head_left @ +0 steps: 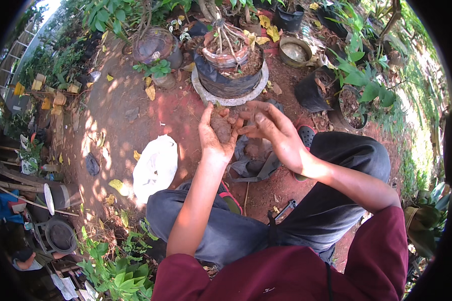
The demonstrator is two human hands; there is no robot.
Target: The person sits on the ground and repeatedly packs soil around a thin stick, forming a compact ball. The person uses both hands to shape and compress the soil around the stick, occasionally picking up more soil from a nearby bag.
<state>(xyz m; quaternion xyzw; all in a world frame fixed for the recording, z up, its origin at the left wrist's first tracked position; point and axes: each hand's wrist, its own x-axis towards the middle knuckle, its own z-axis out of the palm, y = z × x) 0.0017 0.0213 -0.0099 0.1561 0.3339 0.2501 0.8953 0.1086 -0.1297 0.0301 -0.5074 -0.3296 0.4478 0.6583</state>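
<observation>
My left hand [215, 139] is turned palm up and cups a brown clump of soil [221, 128]. Beside it, my right hand [273, 131] has its fingers bent and spread, the fingertips at the clump's right edge; whether they pinch a bit of it is too small to tell. Beneath the hands, a dark plastic bag [261, 171] lies open on the ground with a brown lump [252, 150] in it. To the left lies a white plastic bag [156, 167]. Beyond my hands a potted plant [226, 56] stands in black plastic on a round concrete base [231, 101].
A metal tool [286, 209] lies on the soil between my legs. A round metal pan [295, 52] and a black plant bag [314, 92] stand at the upper right. Leafy plants [124, 276] grow at the lower left, near a person [28, 259] at the far left.
</observation>
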